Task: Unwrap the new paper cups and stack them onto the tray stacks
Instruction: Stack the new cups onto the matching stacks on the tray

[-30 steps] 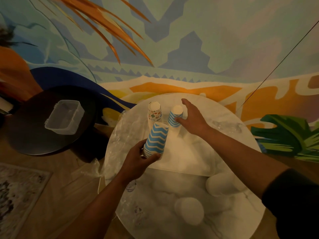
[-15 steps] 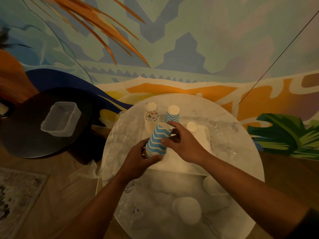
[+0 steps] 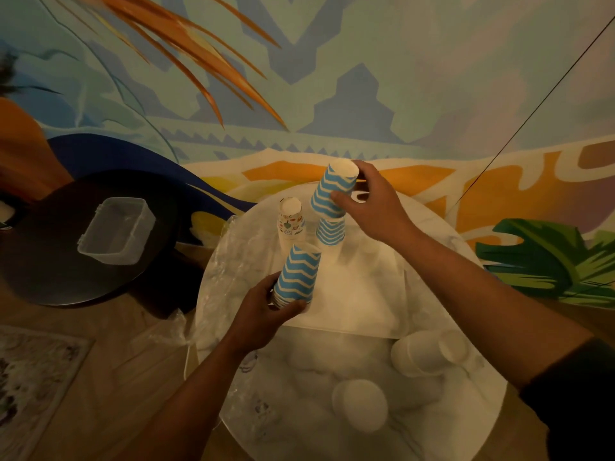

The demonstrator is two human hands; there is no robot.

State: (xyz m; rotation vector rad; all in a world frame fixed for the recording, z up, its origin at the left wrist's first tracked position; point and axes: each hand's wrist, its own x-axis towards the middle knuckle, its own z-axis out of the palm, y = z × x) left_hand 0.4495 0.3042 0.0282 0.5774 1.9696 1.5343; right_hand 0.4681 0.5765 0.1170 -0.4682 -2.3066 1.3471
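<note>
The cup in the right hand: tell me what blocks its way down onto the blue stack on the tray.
Nothing visible does. The right hand holds the cup tilted just above the blue stack, with no object between them. The patterned stack stands beside it, to the left, apart from the path.

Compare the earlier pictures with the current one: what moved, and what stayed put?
The right hand pinched a zigzag cup off the left hand's bundle and carried it up over the zigzag tray stack. The patterned stack and the left hand's hold stayed.
</note>
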